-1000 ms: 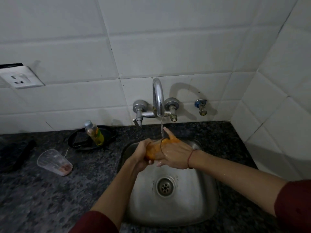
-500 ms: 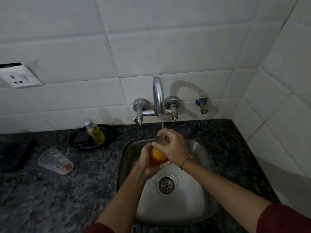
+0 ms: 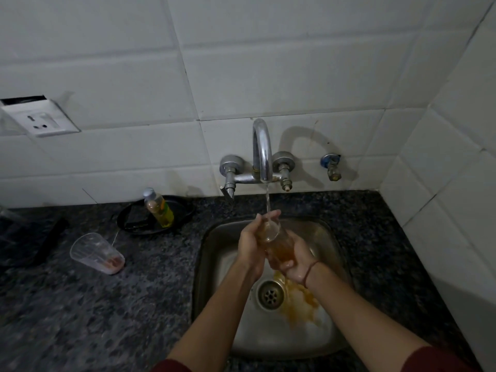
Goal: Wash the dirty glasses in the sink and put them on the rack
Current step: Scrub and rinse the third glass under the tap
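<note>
Glass (image 3: 276,238): over the sink (image 3: 330,232), mouth tilted up toward the tap (image 3: 262,151), water stream (image 3: 267,201) running into it. Orange liquid sits in its lower half.

Left hand (image 3: 251,245): my fingers curl round the glass near its rim, closed on it, thumb side up by the stream.

Right hand (image 3: 294,260): cupped under and round the base, fingers closed on the glass, wrist band (image 3: 310,272) wet.

Step in hand, as I judge it: rinsing out the orange residue. To do it well I keep the mouth under the stream, let it fill, swirl, tip it out toward the drain (image 3: 270,294), then turn the glass so the outside is rinsed too. Wet glass is slippery, so I hold it with both hands and low over the basin.

Sink floor: orange stain (image 3: 300,304) spread just right of the drain; it wants flushing after.

Second glass (image 3: 96,255): lying on its side on the counter (image 3: 134,304), left of the sink, reddish dregs at its bottom. Not yet washed.

Bottle (image 3: 158,208): yellow liquid, leaning on a black dish (image 3: 185,210) behind the counter glass, likely soap, though I cannot read it.

Rack: not in view, so I cannot tell where the glass goes
</note>
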